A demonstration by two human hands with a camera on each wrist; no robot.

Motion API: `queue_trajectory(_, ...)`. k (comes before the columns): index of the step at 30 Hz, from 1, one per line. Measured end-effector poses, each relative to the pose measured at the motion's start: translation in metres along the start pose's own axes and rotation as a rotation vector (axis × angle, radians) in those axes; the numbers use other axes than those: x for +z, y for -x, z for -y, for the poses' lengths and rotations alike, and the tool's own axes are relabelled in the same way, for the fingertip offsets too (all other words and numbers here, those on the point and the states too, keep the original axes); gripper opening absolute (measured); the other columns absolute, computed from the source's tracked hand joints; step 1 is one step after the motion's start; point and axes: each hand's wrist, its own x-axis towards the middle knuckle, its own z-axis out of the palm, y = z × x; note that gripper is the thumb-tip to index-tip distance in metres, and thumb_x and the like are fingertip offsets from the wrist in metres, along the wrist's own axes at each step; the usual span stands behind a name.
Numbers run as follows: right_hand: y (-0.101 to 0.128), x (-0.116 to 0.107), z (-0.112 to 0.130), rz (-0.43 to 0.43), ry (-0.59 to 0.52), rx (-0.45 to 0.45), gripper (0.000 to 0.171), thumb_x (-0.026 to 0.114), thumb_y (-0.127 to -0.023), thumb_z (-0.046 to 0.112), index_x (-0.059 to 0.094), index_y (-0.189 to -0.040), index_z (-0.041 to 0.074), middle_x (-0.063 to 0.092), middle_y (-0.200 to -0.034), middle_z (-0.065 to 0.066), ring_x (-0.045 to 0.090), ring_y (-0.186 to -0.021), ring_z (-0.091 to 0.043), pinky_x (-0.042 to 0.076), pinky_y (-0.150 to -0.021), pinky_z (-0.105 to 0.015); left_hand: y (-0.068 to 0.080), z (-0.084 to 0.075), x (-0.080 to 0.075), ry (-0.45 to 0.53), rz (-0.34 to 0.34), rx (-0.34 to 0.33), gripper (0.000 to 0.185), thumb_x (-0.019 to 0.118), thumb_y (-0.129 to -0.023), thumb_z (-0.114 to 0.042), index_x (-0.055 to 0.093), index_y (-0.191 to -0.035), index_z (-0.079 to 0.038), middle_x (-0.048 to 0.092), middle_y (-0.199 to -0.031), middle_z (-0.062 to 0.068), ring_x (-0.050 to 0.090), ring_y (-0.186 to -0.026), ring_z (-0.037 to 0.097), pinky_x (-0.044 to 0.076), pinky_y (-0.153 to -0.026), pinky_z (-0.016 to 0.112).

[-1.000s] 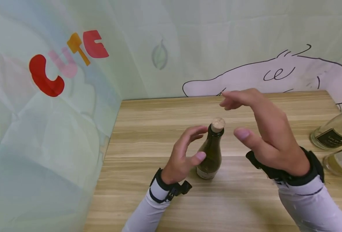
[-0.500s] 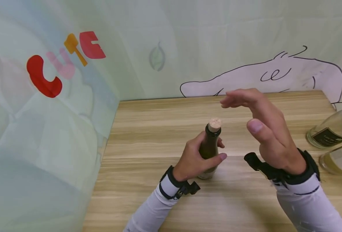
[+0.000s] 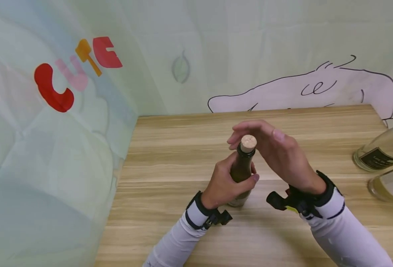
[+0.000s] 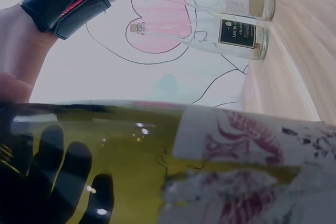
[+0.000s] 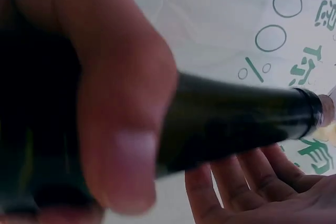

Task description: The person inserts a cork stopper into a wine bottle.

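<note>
A dark green glass bottle stands upright on the wooden table. In its mouth sits a cork, part of which sticks out above the rim. My left hand grips the bottle around its body, the thumb across the front. The left wrist view shows its worn red-and-white label, with dark finger shapes seen through the glass. My right hand is beside and behind the neck, fingers extended past the cork. In the right wrist view, the right hand's fingers lie close along the neck.
Two clear glass bottles with labels stand at the right edge: one with a black label, one with a pale label. The left wrist view shows a cork in the black-labelled one. A printed cloth hangs at the back and left.
My left hand closed around the green bottle, having been open beside it. My right hand moved left and down from the right side to the bottle's neck.
</note>
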Motion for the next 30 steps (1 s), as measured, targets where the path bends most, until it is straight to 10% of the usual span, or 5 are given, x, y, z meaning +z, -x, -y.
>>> queue_trajectory(9,0.005,0.007,-0.013,0.008,-0.117,0.109,0.063,0.022,-0.105,0.043,0.058,-0.13,-0.003,0.063,-0.111,-0.025,0.058,-0.104,-0.039,0.042,-0.097,-0.048,-0.003,-0.003,0.001,0.034,0.006,0.017,0.038,0.069,-0.079,0.008,0.055,-0.114,0.004,0.065,-0.095,0.016,0.063,-0.087,0.017,0.055,-0.083,0.032)
queue_trajectory(15,0.009,0.012,-0.017,-0.014,-0.151,0.136,0.059,0.023,-0.105,0.042,0.064,-0.119,0.003,0.067,-0.099,-0.017,0.063,-0.095,-0.033,0.047,-0.091,-0.046,0.003,0.023,0.005,-0.026,-0.022,0.017,0.058,0.073,-0.078,0.002,0.048,-0.13,0.002,0.064,-0.117,0.015,0.062,-0.102,0.019,0.052,-0.092,0.035)
queue_trajectory(30,0.005,0.023,-0.019,-0.099,-0.085,0.101,0.051,0.028,-0.102,0.047,0.058,-0.087,0.009,0.053,-0.073,-0.011,0.051,-0.066,-0.029,0.045,-0.067,-0.041,0.007,0.037,0.005,-0.024,-0.009,0.024,0.039,0.074,-0.079,0.003,0.059,-0.116,0.004,0.067,-0.108,0.015,0.064,-0.1,0.016,0.054,-0.09,0.034)
